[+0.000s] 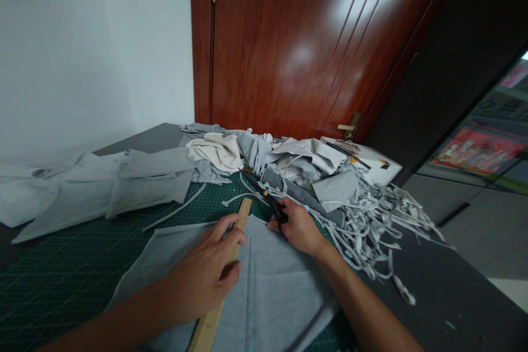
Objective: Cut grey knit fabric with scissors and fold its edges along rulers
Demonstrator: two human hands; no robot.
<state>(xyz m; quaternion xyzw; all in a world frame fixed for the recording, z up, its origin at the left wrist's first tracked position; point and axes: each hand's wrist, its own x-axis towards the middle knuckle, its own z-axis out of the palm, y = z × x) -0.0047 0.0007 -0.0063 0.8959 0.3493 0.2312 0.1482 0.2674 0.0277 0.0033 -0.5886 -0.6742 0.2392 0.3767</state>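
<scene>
A light grey piece of cloth [284, 280] with a lengthwise seam lies spread over a green cutting mat [45, 269]. Across it runs a long wooden ruler [208, 327], gripped at its edges by the curled fingers of my left hand [210, 267]. My right hand [302, 226] is closed round the handles of black scissors [268, 197], beside the cloth's far edge. The blades point away and to the left, toward the heap of fabric. My right fingertips are close to the cloth; whether they also touch it I cannot tell.
Folded grey cloth pieces [144, 181] lie at the left. Crumpled fabric [216, 151] and a dark grey roll [303, 192] are heaped at the back. Tangled cut strips [371, 220] cover the right side. A wooden door [280, 49] stands behind the table.
</scene>
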